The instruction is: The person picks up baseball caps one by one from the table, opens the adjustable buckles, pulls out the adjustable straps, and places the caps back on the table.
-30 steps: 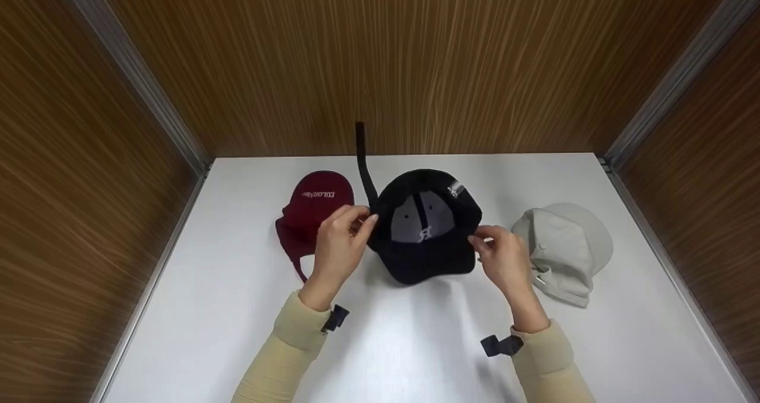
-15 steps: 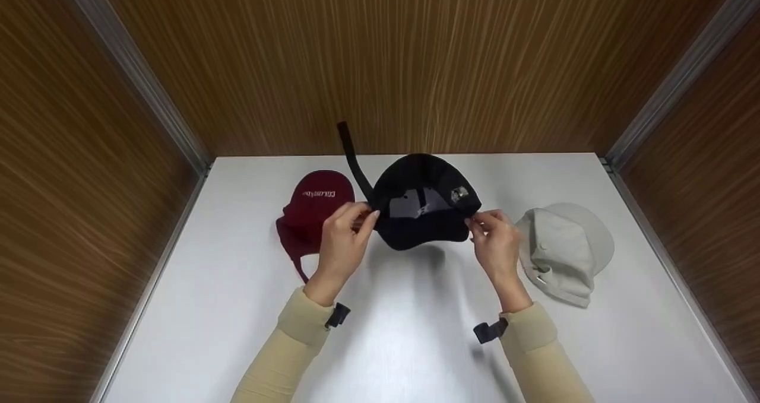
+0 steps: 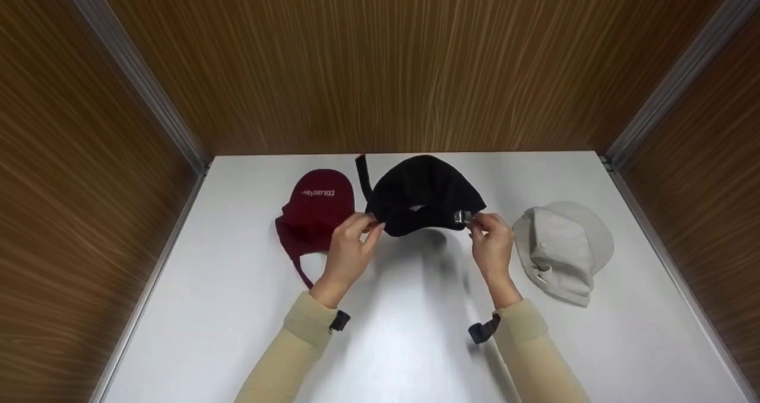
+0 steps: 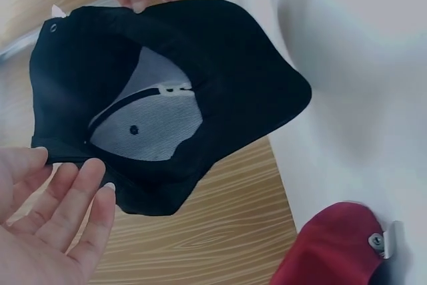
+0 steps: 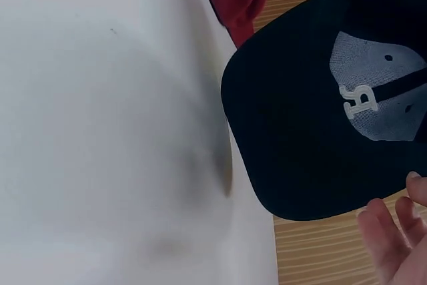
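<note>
The left hand point(image 3: 350, 246) and right hand point(image 3: 492, 246), fingertips pinched together, hold opposite sides of the black fabric cap point(image 3: 424, 183); it spans crosswise between them, seemingly raised, by the far edge of the white tabletop point(image 3: 404, 343).

- A white table point(image 3: 202, 332) fills the lower part of the head view.
- Brown wood-grain panels stand around it: back wall point(image 3: 404, 64), left wall point(image 3: 71, 213), right wall point(image 3: 706, 118).
- Grey metal strips line both corners, left strip point(image 3: 137, 73) and right strip point(image 3: 680, 75).
- Light glares off the tabletop's near middle.
</note>
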`<action>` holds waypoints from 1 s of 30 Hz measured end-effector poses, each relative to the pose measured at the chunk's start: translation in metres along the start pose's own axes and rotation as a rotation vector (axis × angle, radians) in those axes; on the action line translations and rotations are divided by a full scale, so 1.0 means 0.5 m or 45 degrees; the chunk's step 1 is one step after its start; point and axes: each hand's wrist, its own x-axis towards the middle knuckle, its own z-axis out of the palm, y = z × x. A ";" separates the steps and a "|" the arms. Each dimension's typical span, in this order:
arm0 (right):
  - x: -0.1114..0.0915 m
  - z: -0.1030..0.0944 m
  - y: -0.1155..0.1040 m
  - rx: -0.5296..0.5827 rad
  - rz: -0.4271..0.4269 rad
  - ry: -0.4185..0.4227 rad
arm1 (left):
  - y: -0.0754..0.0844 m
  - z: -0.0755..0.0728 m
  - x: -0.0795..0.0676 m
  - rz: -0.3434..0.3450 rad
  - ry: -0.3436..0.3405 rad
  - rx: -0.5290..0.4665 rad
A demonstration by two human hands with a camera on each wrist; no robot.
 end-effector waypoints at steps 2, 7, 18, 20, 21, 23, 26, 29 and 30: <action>-0.001 0.000 0.002 -0.013 0.032 -0.022 | -0.004 0.002 -0.003 0.015 -0.008 0.008; -0.006 0.002 0.006 0.066 0.216 -0.206 | -0.006 0.003 -0.012 0.041 -0.051 0.020; -0.009 -0.008 0.017 0.662 0.703 -0.575 | -0.022 0.002 -0.024 0.074 -0.077 0.040; -0.009 -0.011 0.017 0.756 0.767 -0.570 | -0.029 0.001 -0.028 0.067 -0.091 0.057; -0.010 -0.013 0.016 0.800 0.797 -0.562 | -0.033 0.001 -0.030 0.063 -0.099 0.064; -0.010 -0.017 0.015 0.869 0.839 -0.565 | -0.039 0.001 -0.034 0.054 -0.115 0.079; -0.010 -0.022 0.015 0.974 0.898 -0.584 | -0.045 0.001 -0.038 0.036 -0.132 0.114; -0.008 -0.025 0.014 1.108 0.967 -0.607 | -0.051 0.003 -0.042 0.021 -0.146 0.157; -0.007 -0.025 0.013 1.159 0.998 -0.602 | -0.053 0.005 -0.043 0.016 -0.150 0.168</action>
